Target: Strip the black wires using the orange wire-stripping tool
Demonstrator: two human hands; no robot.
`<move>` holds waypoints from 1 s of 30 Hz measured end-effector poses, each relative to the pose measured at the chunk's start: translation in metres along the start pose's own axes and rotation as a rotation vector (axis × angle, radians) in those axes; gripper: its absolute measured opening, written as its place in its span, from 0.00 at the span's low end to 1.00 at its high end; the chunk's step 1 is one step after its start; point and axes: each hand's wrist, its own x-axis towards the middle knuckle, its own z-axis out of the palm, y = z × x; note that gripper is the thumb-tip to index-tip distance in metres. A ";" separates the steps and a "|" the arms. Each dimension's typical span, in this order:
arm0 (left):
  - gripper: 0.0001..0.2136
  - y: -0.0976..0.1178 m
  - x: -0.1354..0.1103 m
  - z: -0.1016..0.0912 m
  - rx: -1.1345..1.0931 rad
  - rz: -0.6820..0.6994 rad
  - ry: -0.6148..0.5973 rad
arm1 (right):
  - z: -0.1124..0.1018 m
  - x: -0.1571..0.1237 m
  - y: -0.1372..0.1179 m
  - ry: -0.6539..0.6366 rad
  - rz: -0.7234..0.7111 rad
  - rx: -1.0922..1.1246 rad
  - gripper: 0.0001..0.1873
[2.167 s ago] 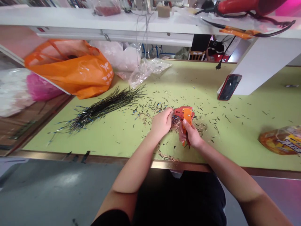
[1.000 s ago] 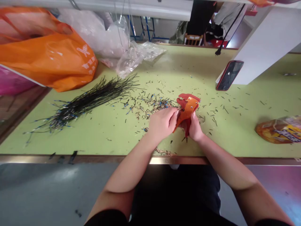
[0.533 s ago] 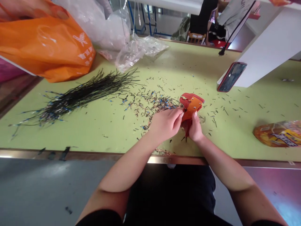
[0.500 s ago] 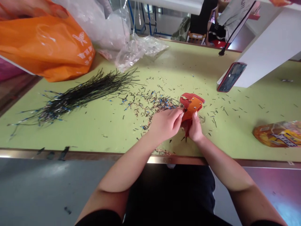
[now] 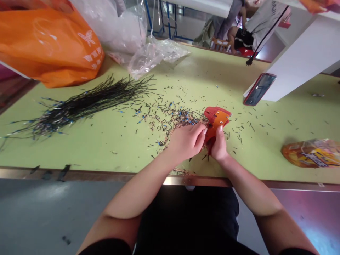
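Just above the front edge of the green worktop [image 5: 106,152], both hands work close together. The right hand [image 5: 219,145] wraps its fingers around the grip of a red and orange wire stripper [image 5: 216,122], and the thumb presses on the tool's front. The wire stripper sits in that hand, tilted, with its orange top just past the fingertips and its dark red grip poking out below them. The left hand [image 5: 186,141] is just beside it, with its fingers curled and pressed together. Their tips touch the side of the tool, but I cannot tell if they pinch a wire there.

A messy heap of cut wire bits [image 5: 175,118] lies just past the left-hand fingers, and more bits dot the worktop on both sides. The metal strip [image 5: 79,173] along the front edge runs close below the hands. Far to the left of the fingers lies a long bunch of black wires [image 5: 87,106] with blue tips, and an orange plastic bag [image 5: 45,46] sits past it at the far corner. A clear plastic bag [image 5: 156,53] lies at the far edge. To the right of the fingers, a phone [image 5: 259,89] lies by a white post [image 5: 297,60], and a shiny snack bag [image 5: 310,153] sits near the right side.
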 end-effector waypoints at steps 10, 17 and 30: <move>0.13 0.000 0.000 0.001 0.001 0.005 0.013 | 0.003 -0.004 -0.006 0.101 -0.131 -0.023 0.39; 0.13 -0.001 0.000 0.002 0.005 -0.022 0.007 | -0.003 0.002 0.000 0.054 -0.144 0.074 0.36; 0.11 -0.001 0.003 -0.007 -0.034 -0.069 0.016 | -0.008 0.004 -0.001 -0.173 -0.121 0.209 0.31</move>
